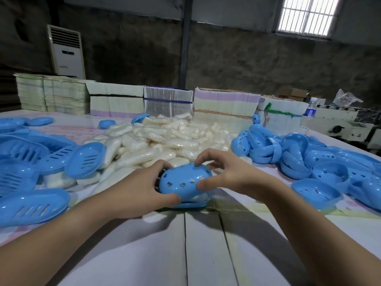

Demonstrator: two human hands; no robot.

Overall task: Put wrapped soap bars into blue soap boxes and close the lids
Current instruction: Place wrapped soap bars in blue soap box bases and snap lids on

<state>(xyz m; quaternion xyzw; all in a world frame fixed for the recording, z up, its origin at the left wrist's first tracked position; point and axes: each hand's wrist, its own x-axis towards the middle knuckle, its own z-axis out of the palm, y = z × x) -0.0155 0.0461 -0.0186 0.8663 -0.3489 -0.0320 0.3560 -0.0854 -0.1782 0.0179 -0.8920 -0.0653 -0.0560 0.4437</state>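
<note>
A blue soap box (183,182) rests on the table in front of me, its perforated lid down over the base. White wrapped soap shows through the gap at its lower right edge. My left hand (140,186) grips the box's left side, thumb under the front edge. My right hand (224,172) holds the right side, fingers on top of the lid, thumb on its front. Behind the box lies a big pile of wrapped soap bars (165,137).
Blue slotted box bases (33,205) are heaped on the left. Blue lids (309,157) with small holes are heaped on the right. Stacks of flat cartons (169,102) line the table's far edge. A water bottle (310,110) stands at the far right.
</note>
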